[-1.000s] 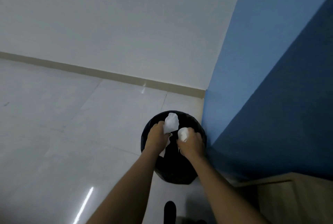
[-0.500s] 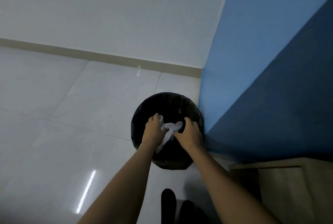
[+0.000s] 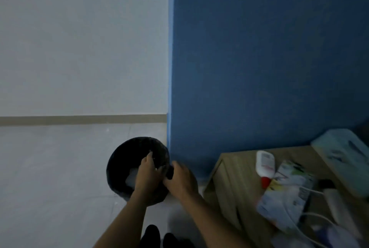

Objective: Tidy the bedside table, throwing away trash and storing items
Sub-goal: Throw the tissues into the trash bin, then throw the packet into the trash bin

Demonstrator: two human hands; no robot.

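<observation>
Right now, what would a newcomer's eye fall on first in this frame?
First, the left hand and right hand meeting over the black bin, which stands on the floor at the corner of the blue wall and has white crumpled paper inside. To the right, the wooden bedside table carries a white bottle with a red cap and blurred packets.
</observation>
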